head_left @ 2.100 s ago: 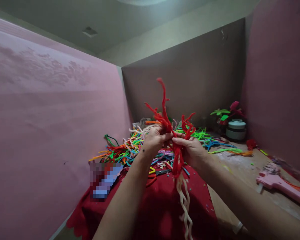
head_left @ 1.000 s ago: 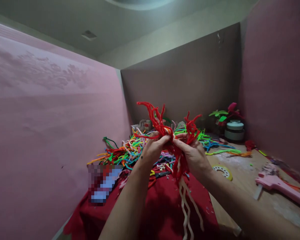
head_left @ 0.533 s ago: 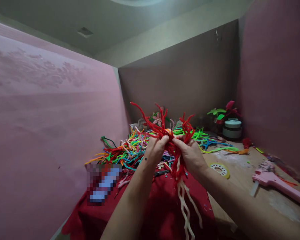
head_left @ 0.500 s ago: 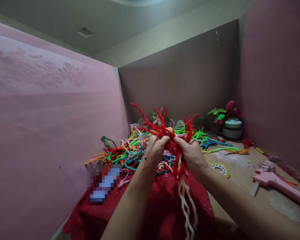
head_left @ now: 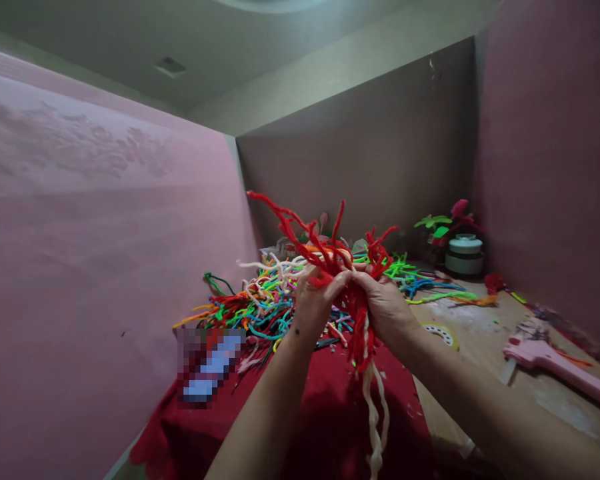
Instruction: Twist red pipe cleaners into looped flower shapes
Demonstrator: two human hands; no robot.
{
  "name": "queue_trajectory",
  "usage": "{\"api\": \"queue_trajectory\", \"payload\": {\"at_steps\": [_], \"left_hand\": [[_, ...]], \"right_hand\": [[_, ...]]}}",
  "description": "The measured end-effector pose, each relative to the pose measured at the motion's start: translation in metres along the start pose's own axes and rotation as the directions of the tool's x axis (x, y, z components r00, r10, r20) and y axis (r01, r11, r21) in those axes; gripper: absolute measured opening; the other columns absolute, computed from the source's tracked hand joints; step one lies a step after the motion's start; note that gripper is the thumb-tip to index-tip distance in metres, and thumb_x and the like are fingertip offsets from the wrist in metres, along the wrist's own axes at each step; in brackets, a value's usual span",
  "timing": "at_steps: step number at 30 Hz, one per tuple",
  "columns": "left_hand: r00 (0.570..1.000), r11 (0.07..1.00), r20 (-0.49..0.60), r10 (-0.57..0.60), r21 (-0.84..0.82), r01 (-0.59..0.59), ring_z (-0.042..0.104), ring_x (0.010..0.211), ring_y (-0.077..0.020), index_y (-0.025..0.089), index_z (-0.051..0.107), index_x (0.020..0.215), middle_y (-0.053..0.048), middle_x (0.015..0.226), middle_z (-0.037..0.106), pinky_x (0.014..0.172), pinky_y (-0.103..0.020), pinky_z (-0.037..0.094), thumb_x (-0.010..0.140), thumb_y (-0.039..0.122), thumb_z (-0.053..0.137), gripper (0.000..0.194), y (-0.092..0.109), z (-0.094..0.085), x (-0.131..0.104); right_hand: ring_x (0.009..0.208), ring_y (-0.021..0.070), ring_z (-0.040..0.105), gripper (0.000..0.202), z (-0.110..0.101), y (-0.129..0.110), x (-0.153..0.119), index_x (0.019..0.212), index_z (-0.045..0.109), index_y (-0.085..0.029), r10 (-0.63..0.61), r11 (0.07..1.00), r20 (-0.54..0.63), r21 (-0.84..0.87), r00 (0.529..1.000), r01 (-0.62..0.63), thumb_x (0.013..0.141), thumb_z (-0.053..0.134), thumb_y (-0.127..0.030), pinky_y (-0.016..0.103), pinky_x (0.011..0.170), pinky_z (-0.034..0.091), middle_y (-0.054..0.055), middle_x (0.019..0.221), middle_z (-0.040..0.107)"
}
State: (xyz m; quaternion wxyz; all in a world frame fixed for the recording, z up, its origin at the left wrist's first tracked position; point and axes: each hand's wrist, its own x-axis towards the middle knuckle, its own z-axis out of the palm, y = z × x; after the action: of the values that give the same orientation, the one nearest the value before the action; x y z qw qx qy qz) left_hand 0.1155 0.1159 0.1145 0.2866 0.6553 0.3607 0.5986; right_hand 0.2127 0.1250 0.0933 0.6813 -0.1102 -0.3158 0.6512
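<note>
Both hands, left (head_left: 317,293) and right (head_left: 380,297), pinch the red fuzzy stems (head_left: 357,320), fingers closed; multicoloured pile (head_left: 260,307) behind them, as I see it.

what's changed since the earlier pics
Tips of the fuzzy red stems now reach farther left above the hands, and cream fuzzy stems stick out farther left past the left hand. Nothing visibly let go: that hand and the right hand still grip the bundle. The pink glue gun stayed put.

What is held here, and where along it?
A bundle of red fuzzy stems, pinched near its middle by the left hand and right hand.
</note>
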Motion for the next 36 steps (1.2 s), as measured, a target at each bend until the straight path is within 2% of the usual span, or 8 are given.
{"api": "queue_trajectory", "payload": {"at_steps": [5,14,19,22,26,30,33,36], "left_hand": [[0.982,0.943,-0.078,0.172,0.3,-0.142,0.057,0.07,-0.0138,0.016,0.065,0.082,-0.003,0.077,0.067,0.067,-0.025,0.044,0.078,0.027,0.054,0.016,-0.002,0.005,-0.004],[0.935,0.908,-0.148,0.321,0.329,-0.26,0.056,0.071,-0.0131,0.018,0.062,0.077,-0.002,0.077,0.063,0.07,-0.024,0.042,0.075,0.023,0.059,0.007,0.002,0.01,-0.009],[0.969,0.948,-0.102,0.224,0.254,-0.192,0.053,0.067,-0.0142,0.019,0.065,0.071,-0.002,0.071,0.062,0.067,-0.022,0.038,0.069,0.02,0.063,0.003,0.007,0.004,-0.004],[0.989,0.953,-0.034,0.146,0.272,-0.131,0.047,0.054,-0.0124,0.018,0.062,0.058,0.0,0.056,0.057,0.057,-0.021,0.033,0.068,0.019,0.062,0.01,0.009,0.0,0.002],[0.988,0.943,-0.121,0.097,0.33,-0.052,0.043,0.048,-0.0114,0.017,0.061,0.053,0.002,0.046,0.051,0.051,-0.021,0.028,0.068,0.016,0.056,0.016,0.002,0.002,0.009],[0.972,0.957,-0.236,-0.006,0.282,0.075,0.042,0.045,-0.0103,0.016,0.06,0.052,0.003,0.044,0.048,0.048,-0.021,0.028,0.065,0.016,0.053,0.015,-0.013,0.011,0.013],[0.97,0.993,-0.235,-0.063,0.084,0.085,0.046,0.049,-0.0101,0.016,0.062,0.061,0.003,0.051,0.054,0.049,-0.02,0.032,0.064,0.016,0.055,0.007,-0.021,0.017,0.017],[0.967,0.942,-0.149,-0.205,-0.297,0.154,0.05,0.049,-0.0092,0.015,0.061,0.069,0.002,0.055,0.057,0.051,-0.019,0.036,0.064,0.019,0.059,0.007,-0.025,0.021,0.02]], "right_hand": [[0.056,0.0126,0.059,0.014,-0.001,0.001,-0.005,0.073,0.061,-0.016,-0.106,0.985,-0.023,-0.14,0.994,0.102,0.063,0.068,-0.023,0.026,0.059,0.049,-0.002,0.063,0.063],[0.049,0.0091,0.051,0.015,0.006,0.001,-0.009,0.068,0.06,-0.014,-0.153,0.946,-0.073,-0.298,0.985,0.125,0.063,0.068,-0.026,0.023,0.052,0.043,-0.003,0.056,0.058],[0.055,0.012,0.052,0.006,0.001,0.0,-0.012,0.07,0.061,-0.017,-0.359,0.693,0.0,-0.669,0.933,0.267,0.067,0.061,-0.022,0.024,0.057,0.041,0.0,0.061,0.06],[0.058,0.0132,0.051,0.004,-0.004,0.002,-0.011,0.069,0.063,-0.019,-0.44,0.567,0.059,-0.755,0.896,0.328,0.067,0.061,-0.021,0.025,0.06,0.04,0.0,0.064,0.061],[0.064,0.0141,0.055,0.007,-0.001,0.006,-0.008,0.073,0.064,-0.02,-0.401,0.691,0.069,-0.632,0.914,0.351,0.068,0.06,-0.023,0.024,0.064,0.042,0.0,0.071,0.064],[0.059,0.0126,0.056,0.007,0.006,0.007,-0.003,0.072,0.061,-0.018,-0.266,0.873,-0.025,-0.43,0.964,0.229,0.068,0.059,-0.023,0.023,0.06,0.044,-0.002,0.066,0.064],[0.052,0.0108,0.054,0.006,0.005,0.007,0.004,0.064,0.058,-0.017,-0.182,0.953,-0.108,-0.265,0.977,0.148,0.064,0.062,-0.021,0.023,0.056,0.044,-0.004,0.056,0.06],[0.048,0.0104,0.054,0.01,0.0,0.006,0.014,0.065,0.057,-0.018,-0.095,0.994,-0.154,-0.064,0.984,0.086,0.059,0.063,-0.013,0.023,0.055,0.045,-0.005,0.053,0.059]]}}
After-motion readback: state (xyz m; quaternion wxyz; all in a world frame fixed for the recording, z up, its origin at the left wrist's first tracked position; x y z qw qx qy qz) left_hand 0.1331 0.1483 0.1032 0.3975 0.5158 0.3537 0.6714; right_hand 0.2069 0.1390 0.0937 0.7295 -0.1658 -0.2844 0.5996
